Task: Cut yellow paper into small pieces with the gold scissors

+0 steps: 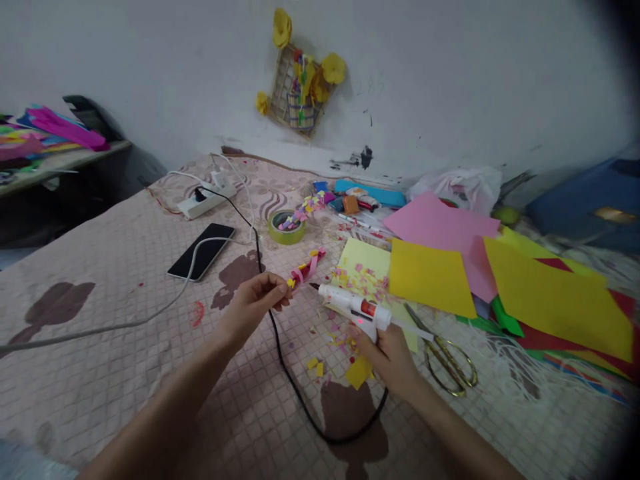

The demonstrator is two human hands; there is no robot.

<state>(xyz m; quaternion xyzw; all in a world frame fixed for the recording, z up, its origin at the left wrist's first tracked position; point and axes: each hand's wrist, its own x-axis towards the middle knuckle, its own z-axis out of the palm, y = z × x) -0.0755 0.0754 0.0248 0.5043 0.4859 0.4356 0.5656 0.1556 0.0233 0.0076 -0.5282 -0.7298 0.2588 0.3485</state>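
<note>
Between the fingertips of my left hand [263,295] is one end of a red paper craft stick [303,270], wrapped with a pink strip and dotted with yellow bits. My right hand [385,357] grips a white hot glue gun [355,305] by its handle, with a small red light showing. The gun's dark nozzle points left, close to the craft stick; whether they touch I cannot tell. A clear glue stick sticks out of the gun's back. Below my right hand lie yellow paper pieces [359,372] and small coloured scraps.
Gold-handled scissors [450,363] lie right of my right hand, near coloured sheets [430,277] and white string [515,367]. A tape roll [287,227] holds another decorated stick. Left are a phone [203,252] and a power strip [207,200]; a black cord [280,353] loops below my hands.
</note>
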